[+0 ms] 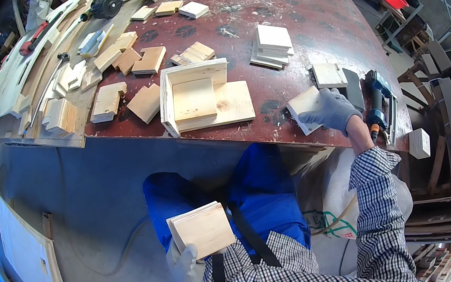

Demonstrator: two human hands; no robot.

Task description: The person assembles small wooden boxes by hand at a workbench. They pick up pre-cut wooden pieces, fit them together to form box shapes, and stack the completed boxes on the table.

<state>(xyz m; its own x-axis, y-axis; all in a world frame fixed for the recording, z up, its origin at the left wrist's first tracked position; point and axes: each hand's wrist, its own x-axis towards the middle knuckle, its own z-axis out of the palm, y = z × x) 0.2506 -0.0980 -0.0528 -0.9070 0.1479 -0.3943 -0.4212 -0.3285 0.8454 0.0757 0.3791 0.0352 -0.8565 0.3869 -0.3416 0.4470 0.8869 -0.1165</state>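
Note:
My left hand (187, 271), in a pale work glove, is closed on the lower edge of a small stack of square plywood pieces (203, 231), held up in front of my lap. Out over the table's front right part, my gloved right hand (332, 111) grips a square plywood piece (304, 106), thumb on top and its far fingers hidden. Just beyond that hand lies another plywood block (329, 75), with a dark grey flat piece (353, 88) beside it. A pneumatic stapler (376, 102) with an orange fitting rests to the right of the hand.
An L-shaped plywood assembly (226, 105) stands near the front edge of the dark red table (306, 16). Behind it lie loose plywood blocks (149, 61) and a stack of white-topped pieces (273, 39). Long boards (29, 77) cover the left side. A filled white sack (333, 189) stands below the table.

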